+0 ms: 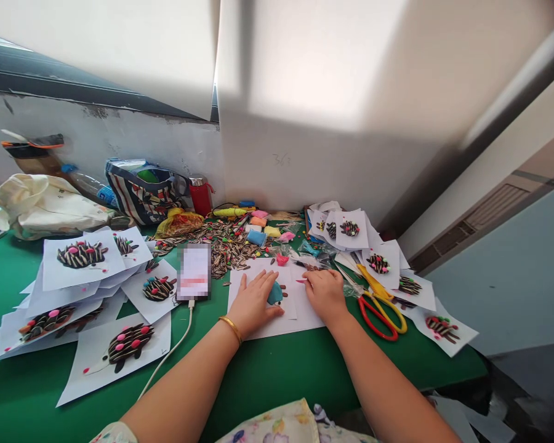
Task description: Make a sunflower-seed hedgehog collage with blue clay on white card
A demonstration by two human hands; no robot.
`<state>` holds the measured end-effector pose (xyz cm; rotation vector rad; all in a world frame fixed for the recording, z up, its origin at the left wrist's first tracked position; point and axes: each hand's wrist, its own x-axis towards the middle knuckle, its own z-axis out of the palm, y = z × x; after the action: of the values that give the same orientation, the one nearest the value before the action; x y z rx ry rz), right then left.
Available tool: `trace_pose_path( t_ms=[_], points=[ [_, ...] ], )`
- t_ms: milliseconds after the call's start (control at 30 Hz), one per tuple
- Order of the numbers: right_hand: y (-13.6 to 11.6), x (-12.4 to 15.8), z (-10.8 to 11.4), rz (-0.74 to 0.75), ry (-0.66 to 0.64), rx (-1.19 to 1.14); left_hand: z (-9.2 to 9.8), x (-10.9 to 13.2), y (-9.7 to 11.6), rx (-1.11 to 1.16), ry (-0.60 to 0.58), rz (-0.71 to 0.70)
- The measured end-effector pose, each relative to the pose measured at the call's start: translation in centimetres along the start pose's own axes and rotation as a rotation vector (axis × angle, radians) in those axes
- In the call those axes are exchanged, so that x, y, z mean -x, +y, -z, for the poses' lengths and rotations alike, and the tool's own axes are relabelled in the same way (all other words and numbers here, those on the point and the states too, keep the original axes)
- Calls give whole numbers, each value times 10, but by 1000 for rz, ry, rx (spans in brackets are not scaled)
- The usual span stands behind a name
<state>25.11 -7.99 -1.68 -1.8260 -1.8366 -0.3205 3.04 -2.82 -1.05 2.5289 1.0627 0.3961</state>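
White paper (281, 328) lies on the green table in front of me, with a piece of blue clay (275, 294) and dark seeds on it. My left hand (257, 303) rests on the paper with its fingers spread, beside and partly over the blue clay. On the right side of the same paper is my right hand (324, 294), its fingers bent together near a small pink pointed thing (301, 281). What lies under the right fingertips is too small to make out. Just beyond the hands sits a lump of red clay (282, 259).
Seed-decorated papers (84, 261) are stacked at the left, more (382, 264) at the right. A phone (194, 271) with a cable, a seed pile (226, 246), clay lumps (256, 238), scissors (378, 317), a red bottle (200, 195) and bags (50, 206) surround the hands.
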Motion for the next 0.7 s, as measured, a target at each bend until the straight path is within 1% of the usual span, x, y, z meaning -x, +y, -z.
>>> trace_pose_path(
  t_ms=[100, 233, 333, 467, 567, 633, 700],
  points=[
    [3, 0, -2, -42, 18, 41, 4, -1, -1, -32, 15, 33],
    [1, -1, -1, -10, 39, -3, 8, -4, -6, -98, 68, 141],
    [-2, -1, -1, 85, -43, -79, 9, -5, -10, -157, 120, 225],
    [-4, 0, -7, 202, -167, -117, 5, -4, -12, -186, 127, 215],
    [-6, 0, -9, 231, -217, -129, 5, -4, -11, -181, 137, 212],
    [-9, 0, -7, 229, -233, -142, 7, -4, -10, -188, 154, 216],
    [-12, 0, -2, 222, -242, -159, 11, -4, -10, -211, 182, 250]
  ],
)
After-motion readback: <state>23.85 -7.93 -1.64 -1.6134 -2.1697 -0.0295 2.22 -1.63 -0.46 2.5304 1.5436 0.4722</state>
